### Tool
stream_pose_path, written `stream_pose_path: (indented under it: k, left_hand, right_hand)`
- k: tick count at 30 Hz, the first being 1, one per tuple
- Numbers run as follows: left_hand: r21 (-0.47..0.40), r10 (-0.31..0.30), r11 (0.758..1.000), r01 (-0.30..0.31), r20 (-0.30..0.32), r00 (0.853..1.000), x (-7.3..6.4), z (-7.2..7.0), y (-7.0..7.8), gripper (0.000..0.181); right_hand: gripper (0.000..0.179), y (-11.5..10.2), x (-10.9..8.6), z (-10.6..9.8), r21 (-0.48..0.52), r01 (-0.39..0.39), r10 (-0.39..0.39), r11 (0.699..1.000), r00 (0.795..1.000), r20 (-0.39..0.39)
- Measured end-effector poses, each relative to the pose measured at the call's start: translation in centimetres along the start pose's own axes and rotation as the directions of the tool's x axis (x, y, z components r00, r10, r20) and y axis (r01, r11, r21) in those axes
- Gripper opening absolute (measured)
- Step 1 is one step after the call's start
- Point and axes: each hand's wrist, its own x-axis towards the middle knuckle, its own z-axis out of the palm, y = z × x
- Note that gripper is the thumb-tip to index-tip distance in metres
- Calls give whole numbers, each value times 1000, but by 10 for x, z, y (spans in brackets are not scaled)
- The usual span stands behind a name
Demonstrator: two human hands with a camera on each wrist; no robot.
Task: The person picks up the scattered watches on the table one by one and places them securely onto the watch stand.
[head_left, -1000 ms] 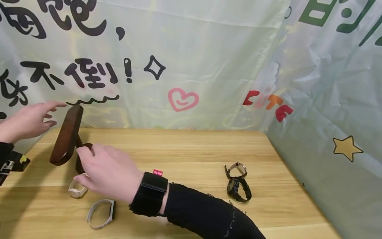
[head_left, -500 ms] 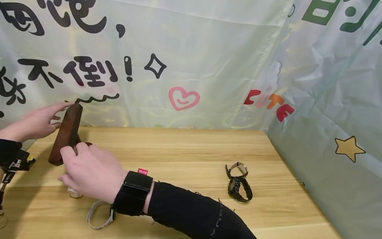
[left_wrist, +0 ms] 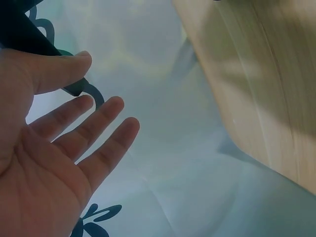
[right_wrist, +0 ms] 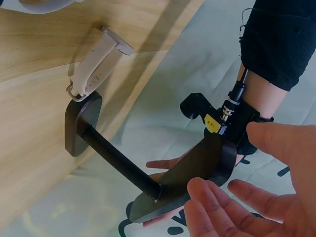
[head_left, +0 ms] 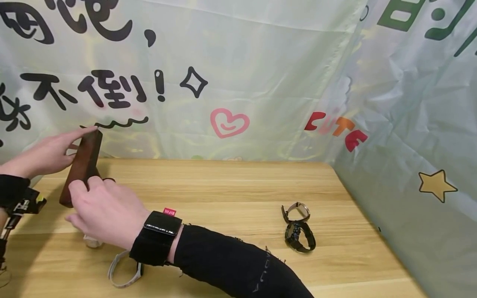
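Note:
A dark brown stand shows in the right wrist view, with its flat base (right_wrist: 81, 126), thin round post (right_wrist: 121, 160) and tilted top board (right_wrist: 192, 173). My left hand (head_left: 46, 153) reaches over the board from the left, its index finger straight along the upper edge. In the left wrist view that hand's thumb (left_wrist: 61, 71) overlaps the dark board, and three fingers stretch out beside it. My right hand (head_left: 108, 211) is at the lower right of the board. Its fingertips (right_wrist: 197, 187) overlap the board's edge, thumb held apart. A pale-strapped watch (right_wrist: 96, 66) lies against the base.
A grey fitness band (head_left: 123, 271) stands on its edge on the wooden table (head_left: 223, 194), near my right wrist. Farther right lie a brown-strapped watch (head_left: 297, 212) and a black watch (head_left: 299, 236). A printed cloth (head_left: 261, 62) hangs behind the table and along its right side.
My right hand has moved left, from near the post and base to the board's lower part. My left hand has come rightward onto the board's top edge. The stand stays nearly in place.

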Motion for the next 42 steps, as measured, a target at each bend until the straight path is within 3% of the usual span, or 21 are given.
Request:
stream_pose_path:
  k: [5,13,24,33,42]
  left_hand:
    - [-7,28,1000,-28,-15,999,-1,-1,2,87]
    - [-25,16,1000,-15,9,1000,-1,-3,3,88]
    - [-34,46,998,-48,-36,998,0,-1,4,85]
    - [-9,90,996,-91,-80,993,-2,-1,6,80]
    - [-50,48,997,-54,-106,993,-4,-1,5,81]
  right_hand:
    - [36,-3,4,0,37,-21,19,999,999,37]
    - [37,-4,11,7,39,-48,46,998,998,34]
    - [40,2,19,15,32,-30,31,999,999,-24]
    - [39,10,14,17,-3,-2,2,1000,997,-73]
    - [27,27,6,15,118,16,-6,993,997,-81]
